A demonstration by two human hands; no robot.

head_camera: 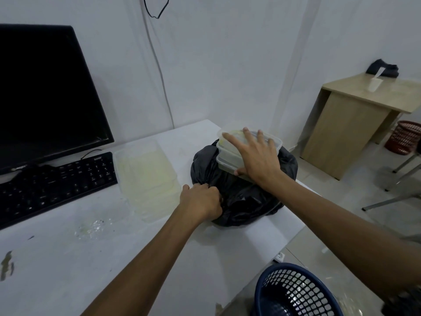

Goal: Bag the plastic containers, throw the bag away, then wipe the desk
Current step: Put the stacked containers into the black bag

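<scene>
The right hand (255, 156) lay spread over a stack (230, 151) of clear plastic containers, fingers across the top lid and thumb hooked under the near edge, so it gripped the stack as it sat half in the mouth of the black bag (241, 197). The left hand (200, 199) was bunched tight on the bag's near rim, pinching a fold of plastic just left of the stack. More containers (148, 179) waited on the desk (57, 270), just left of the left hand, nested and empty by the look of them. To do this step well, the judgement was plain: keep the rim pulled open and low with the left hand, tip the stack corner-first so its edges would not snag or tear the thin plastic, and push it fully down before letting go, leaving room for the second lot. A wet, crumbly spill (91, 226) sat on the desk nearer the person than the left hand, a job for the wipe. A blue basket (293, 293) stood on the floor below the right forearm, a likely place for the bag. Further left sat a keyboard (57, 185) and a dark monitor (45, 92); the keyboard carried a small mark at its top edge, too blurred to read, and no other writing showed.
</scene>
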